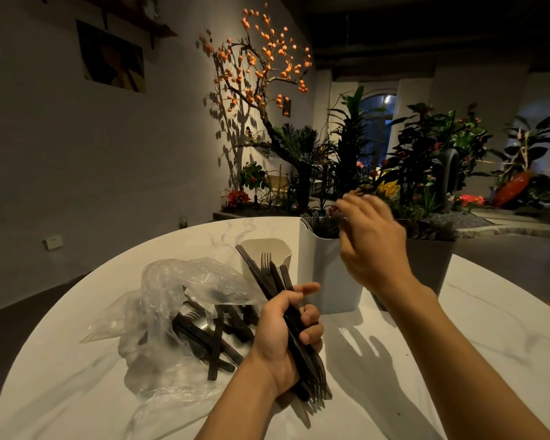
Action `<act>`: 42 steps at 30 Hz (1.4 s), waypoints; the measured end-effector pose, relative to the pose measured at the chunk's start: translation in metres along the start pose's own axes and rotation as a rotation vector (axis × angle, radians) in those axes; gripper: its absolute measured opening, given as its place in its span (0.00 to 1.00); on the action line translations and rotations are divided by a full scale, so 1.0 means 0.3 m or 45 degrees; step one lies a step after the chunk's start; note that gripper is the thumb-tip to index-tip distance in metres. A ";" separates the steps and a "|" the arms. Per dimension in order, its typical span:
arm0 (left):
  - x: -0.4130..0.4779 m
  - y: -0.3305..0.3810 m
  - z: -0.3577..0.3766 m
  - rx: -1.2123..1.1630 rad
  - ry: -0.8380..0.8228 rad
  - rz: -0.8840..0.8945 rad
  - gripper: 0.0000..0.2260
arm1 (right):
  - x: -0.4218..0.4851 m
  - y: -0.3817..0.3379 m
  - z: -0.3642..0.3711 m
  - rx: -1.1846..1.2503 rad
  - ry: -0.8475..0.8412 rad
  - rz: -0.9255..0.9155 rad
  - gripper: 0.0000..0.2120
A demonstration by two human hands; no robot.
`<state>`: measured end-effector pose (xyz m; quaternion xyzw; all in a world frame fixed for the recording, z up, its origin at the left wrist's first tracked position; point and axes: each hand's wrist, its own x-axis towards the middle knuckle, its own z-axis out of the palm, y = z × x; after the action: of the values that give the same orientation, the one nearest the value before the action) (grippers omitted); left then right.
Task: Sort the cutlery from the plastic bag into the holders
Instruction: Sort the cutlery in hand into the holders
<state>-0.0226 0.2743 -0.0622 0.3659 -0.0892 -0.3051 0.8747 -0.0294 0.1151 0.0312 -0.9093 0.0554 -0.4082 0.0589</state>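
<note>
While left hand point(285, 339) grips mixed cutlery bundle point(288, 315), right hand point(370, 241) hovers over white holder point(327, 274), grip state unclear; advise dropping forks handle-down, one type only.

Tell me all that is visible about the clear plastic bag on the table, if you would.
The plastic bag is thin, transparent and crumpled, and looks like soft film. It lies open on the white marble-look table, left of the left hand, its upper part puffed up in folds. Inside and at its mouth rests a loose pile of dark cutlery, handles crossing, a fork among them. No hand touches the bag. A cream holder stands just behind it.
</note>
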 end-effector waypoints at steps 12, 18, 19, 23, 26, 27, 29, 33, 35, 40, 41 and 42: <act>-0.013 -0.001 -0.005 0.072 -0.143 -0.009 0.11 | -0.028 -0.108 -0.017 0.348 -0.185 -0.044 0.23; -0.032 -0.005 0.009 0.250 -0.212 0.020 0.11 | -0.052 -0.191 -0.007 0.764 -0.790 0.282 0.33; -0.032 -0.006 0.007 0.259 -0.225 0.020 0.12 | -0.051 -0.190 -0.006 0.780 -0.788 0.302 0.26; -0.033 0.001 0.010 0.213 -0.308 0.000 0.04 | -0.042 -0.165 -0.020 0.950 -0.708 0.379 0.08; -0.025 0.000 0.005 0.199 -0.353 -0.076 0.16 | -0.027 -0.137 -0.041 1.080 -0.478 0.407 0.05; -0.024 -0.002 0.003 0.195 -0.369 -0.098 0.17 | -0.022 -0.130 -0.046 1.125 -0.387 0.419 0.05; -0.019 -0.007 -0.001 0.195 -0.359 -0.127 0.17 | -0.011 -0.119 -0.060 1.214 -0.179 0.446 0.04; -0.018 0.001 -0.002 0.183 -0.338 -0.128 0.06 | 0.002 -0.083 -0.093 1.243 -0.075 0.477 0.06; -0.015 -0.001 -0.004 0.220 -0.296 -0.128 0.11 | -0.001 -0.070 -0.108 1.153 -0.397 0.450 0.06; -0.017 -0.002 -0.002 0.142 -0.258 -0.118 0.15 | 0.019 -0.035 -0.143 1.293 -0.121 0.465 0.05; -0.015 -0.001 -0.003 0.125 -0.241 -0.116 0.18 | 0.028 -0.022 -0.152 1.315 0.063 0.475 0.04; -0.011 -0.002 -0.006 0.113 -0.233 -0.113 0.19 | 0.035 -0.007 -0.162 1.293 0.218 0.461 0.04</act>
<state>-0.0247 0.2770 -0.0638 0.3786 -0.1659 -0.3712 0.8315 -0.0586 0.1127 0.0713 -0.7059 0.0118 -0.4397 0.5552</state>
